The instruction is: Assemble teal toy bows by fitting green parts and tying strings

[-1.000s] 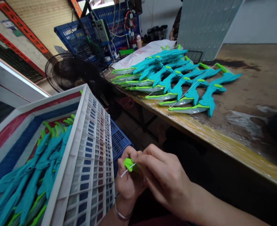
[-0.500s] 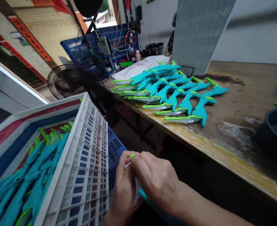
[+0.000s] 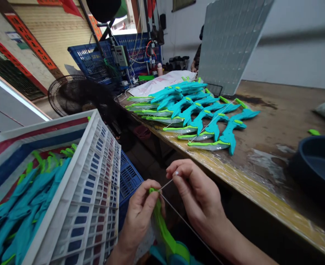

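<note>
My left hand [image 3: 141,211] is closed around the tip of a green limb on a turquoise-and-green toy bow [image 3: 164,228], whose body hangs down toward my lap and runs out of view at the bottom. A thin white string [image 3: 188,225] passes by that tip and slants down to the right. Just right of it, my right hand [image 3: 199,195] pinches the string's end between thumb and forefinger, with a small whitish bit showing at the fingertips. The length between both hands looks taut.
Several similar bows lie overlapping on the wooden table [image 3: 264,132]. At left, a white plastic crate [image 3: 96,195] with a striped lining holds more turquoise parts. A dark blue bowl [image 3: 317,158] stands at right; a fan [image 3: 71,94] is behind the crate. Someone is partly hidden behind a grey panel [image 3: 231,44].
My hands were together over the limb tip. Now my right hand has drawn away to the right and up with the string's end, and the green limb shows below my left hand.
</note>
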Available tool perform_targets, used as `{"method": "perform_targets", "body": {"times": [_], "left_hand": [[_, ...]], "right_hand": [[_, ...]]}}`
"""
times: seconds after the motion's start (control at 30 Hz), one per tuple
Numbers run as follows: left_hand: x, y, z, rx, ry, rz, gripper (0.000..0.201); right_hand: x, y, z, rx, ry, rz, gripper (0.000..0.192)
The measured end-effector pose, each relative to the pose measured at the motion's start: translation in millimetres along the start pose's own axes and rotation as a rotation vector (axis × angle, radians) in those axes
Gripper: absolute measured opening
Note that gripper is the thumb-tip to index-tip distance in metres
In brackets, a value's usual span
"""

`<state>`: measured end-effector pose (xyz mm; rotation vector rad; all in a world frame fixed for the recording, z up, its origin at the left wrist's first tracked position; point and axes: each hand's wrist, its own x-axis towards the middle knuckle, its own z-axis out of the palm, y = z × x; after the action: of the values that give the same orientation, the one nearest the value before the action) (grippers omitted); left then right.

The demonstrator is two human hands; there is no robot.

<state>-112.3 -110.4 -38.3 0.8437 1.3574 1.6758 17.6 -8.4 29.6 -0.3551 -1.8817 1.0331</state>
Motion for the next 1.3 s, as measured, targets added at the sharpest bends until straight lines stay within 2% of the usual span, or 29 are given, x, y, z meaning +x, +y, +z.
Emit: {"method": "perform_targets", "body": {"times": [0.17, 0.3, 0.37, 0.53, 0.63, 0.77, 0.83, 0.97, 1.07, 1.2, 1.3], "left_hand": [[1.8, -7.0, -0.2, -0.003, 0.062, 0.035, 0.013], [1.1, -9.4, 4.8, 0.080, 0.128, 0.087, 0.016], [0.1, -9.3, 7.3, 0.101, 0.144, 0.108, 0.017], [-2.2, -10.4, 11.0, 0.022, 0.129, -0.001, 0.020], [-1.4, -13.0, 10.1, 0.035, 0.103, -0.001, 0.018], [0.8, -16.0, 8.5, 0.098, 0.116, 0.040, 0.017], [1.4, -16.8, 8.9, 0.079, 0.114, 0.011, 0.016], [2.2, -17.3, 12.1, 0.004, 0.105, -0.040, 0.016], [3.1, -17.5, 14.4, -0.028, 0.110, -0.046, 0.016], [4.5, -19.5, 15.3, -0.022, 0.094, -0.063, 0.018], [6.3, -21.4, 15.3, -0.036, 0.078, -0.077, 0.019]], "right_hand": [[-20.8, 18.6, 5.0, -0.218, -0.206, -0.102, 0.015], [-28.0, 19.1, 11.4, -0.243, -0.275, 0.051, 0.022], [-28.3, 20.5, 13.8, -0.124, -0.241, 0.151, 0.019], [-29.4, 29.2, 17.0, 0.137, -0.155, 0.317, 0.011], [-31.9, 31.2, 17.2, 0.139, -0.140, 0.319, 0.011], [-35.1, 29.6, 16.9, 0.085, -0.096, 0.250, 0.014], [-36.2, 29.1, 16.8, 0.110, -0.111, 0.234, 0.016], [-39.2, 32.9, 18.0, 0.224, -0.099, 0.353, 0.011], [-42.4, 38.9, 19.2, 0.148, -0.074, 0.387, 0.003], [-45.2, 44.9, 20.7, -0.043, -0.042, 0.288, 0.012], [-44.6, 44.6, 22.9, 0.106, 0.005, 0.380, 0.021]]}}
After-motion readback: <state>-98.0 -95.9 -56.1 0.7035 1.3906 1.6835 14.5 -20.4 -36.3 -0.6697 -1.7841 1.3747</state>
